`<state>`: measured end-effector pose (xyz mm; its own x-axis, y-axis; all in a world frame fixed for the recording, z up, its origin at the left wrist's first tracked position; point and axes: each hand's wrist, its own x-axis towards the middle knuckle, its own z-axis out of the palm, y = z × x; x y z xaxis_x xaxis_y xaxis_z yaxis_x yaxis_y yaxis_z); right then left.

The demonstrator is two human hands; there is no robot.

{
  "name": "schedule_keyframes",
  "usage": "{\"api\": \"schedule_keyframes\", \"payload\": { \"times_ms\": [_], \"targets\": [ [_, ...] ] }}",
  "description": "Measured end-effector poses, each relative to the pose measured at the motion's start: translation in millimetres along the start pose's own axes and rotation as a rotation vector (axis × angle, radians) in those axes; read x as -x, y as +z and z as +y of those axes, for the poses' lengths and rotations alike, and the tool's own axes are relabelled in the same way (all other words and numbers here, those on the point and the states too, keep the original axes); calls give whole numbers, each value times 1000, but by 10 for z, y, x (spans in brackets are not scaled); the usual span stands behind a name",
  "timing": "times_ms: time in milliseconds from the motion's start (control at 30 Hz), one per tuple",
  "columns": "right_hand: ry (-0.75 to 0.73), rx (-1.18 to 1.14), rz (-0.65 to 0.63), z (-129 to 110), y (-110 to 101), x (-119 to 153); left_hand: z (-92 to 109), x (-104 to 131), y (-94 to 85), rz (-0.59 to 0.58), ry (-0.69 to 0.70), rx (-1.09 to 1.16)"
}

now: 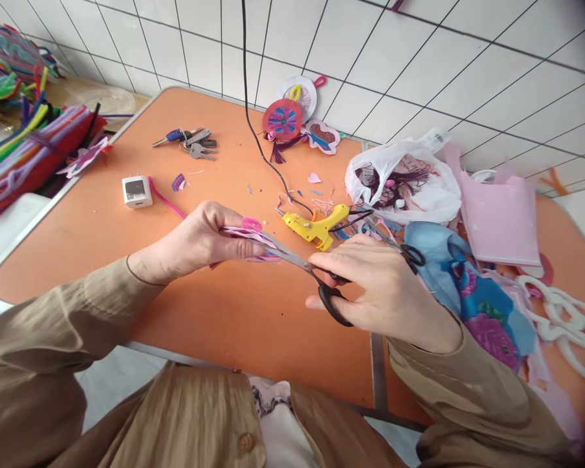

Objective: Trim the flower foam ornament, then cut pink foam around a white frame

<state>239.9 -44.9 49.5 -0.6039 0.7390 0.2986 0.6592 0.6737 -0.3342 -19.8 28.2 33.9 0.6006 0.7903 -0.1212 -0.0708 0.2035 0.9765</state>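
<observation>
Left hand (199, 237) pinches a thin stack of pink foam strips (251, 237) just above the orange table (127, 240). Right hand (380, 286) grips black-handled scissors (312, 273), steel blades slightly parted at the strips. Yellow glue gun (316, 225) lies just behind, black cord trailing back. Keys (192, 142), white charger (137, 192) far left; crinkled plastic bag (404, 182) on the right.

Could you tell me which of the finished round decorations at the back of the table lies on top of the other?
The red disc with the purple star pattern; it overlaps the white disc behind it.
</observation>
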Motion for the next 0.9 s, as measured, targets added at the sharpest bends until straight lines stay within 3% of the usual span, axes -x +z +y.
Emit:
{"api": "schedule_keyframes", "payload": {
  "times_ms": [233,433,900],
  "targets": [
    [51,4,-35,-17,12,-8,-132,40,59,-48,-22,67],
    [3,11,1,-16,28,-14,-145,55,84,-74,-24,142],
    [0,14,13,-17,43,-17,-210,83,110,37,-41,98]
  ]
}}
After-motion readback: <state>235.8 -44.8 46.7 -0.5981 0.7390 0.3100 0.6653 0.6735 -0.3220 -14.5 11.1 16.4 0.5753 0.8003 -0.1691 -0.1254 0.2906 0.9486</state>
